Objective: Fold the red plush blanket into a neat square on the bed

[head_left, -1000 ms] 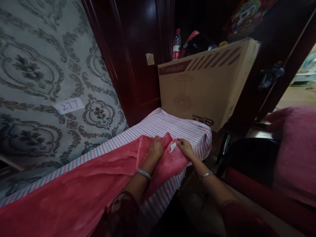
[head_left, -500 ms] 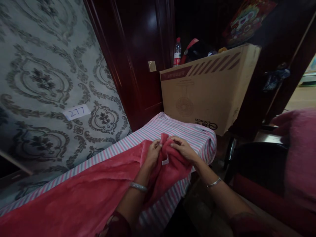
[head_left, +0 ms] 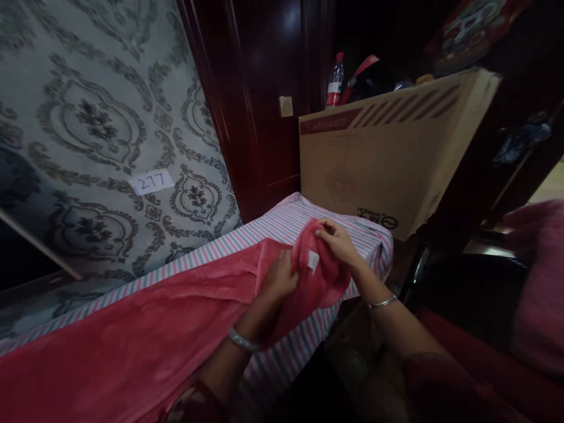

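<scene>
Right hand [head_left: 338,242] pinches raised edge of pink-red plush blanket [head_left: 145,329] beside small white rectangular tag [head_left: 313,260]; left hand [head_left: 282,277] grips its folds. Blanket lies over pink-grey-white striped cloth [head_left: 287,216].

Dim interior lighting: soft glare on the door panel [head_left: 271,117] beyond the fingers [head_left: 326,226], darkness below them, blurred decoration [head_left: 476,26] to their upper right.

The blanket [head_left: 145,335] stretches from the lower left to the centre, on top of the sheet [head_left: 282,218]. Behind the sheet, at upper right, stands the box [head_left: 383,153], the bottle [head_left: 335,85] at its top edge. Paper [head_left: 153,182] is on the wall [head_left: 94,76], left.
</scene>
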Demonstrator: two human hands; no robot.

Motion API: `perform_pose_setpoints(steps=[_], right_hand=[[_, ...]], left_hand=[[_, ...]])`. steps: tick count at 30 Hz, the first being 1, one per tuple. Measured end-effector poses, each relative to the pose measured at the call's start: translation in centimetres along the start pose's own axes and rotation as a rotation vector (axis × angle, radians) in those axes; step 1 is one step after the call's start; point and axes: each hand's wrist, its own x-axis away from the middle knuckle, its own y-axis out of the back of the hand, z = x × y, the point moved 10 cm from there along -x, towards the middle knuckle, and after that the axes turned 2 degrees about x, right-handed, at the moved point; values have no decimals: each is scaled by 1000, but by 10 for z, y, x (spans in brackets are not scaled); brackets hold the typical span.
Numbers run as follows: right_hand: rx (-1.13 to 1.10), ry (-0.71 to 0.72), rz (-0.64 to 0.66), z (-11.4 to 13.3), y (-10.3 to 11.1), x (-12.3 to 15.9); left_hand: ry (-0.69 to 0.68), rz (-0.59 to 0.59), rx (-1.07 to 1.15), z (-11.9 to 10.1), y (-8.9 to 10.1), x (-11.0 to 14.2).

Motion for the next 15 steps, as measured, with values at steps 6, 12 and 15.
perform_pose_setpoints(steps=[6, 12, 15], right_hand=[[-143, -73, -301, -20, 40, -3], [-180, -74, -325, -23, 38, -7], [-207, -57, -330, -14, 34, -7]], left_hand=[[129, -11, -381, 29, 35, 95], [447, 1, 288, 82, 67, 149], [590, -15, 599, 92, 65, 153]])
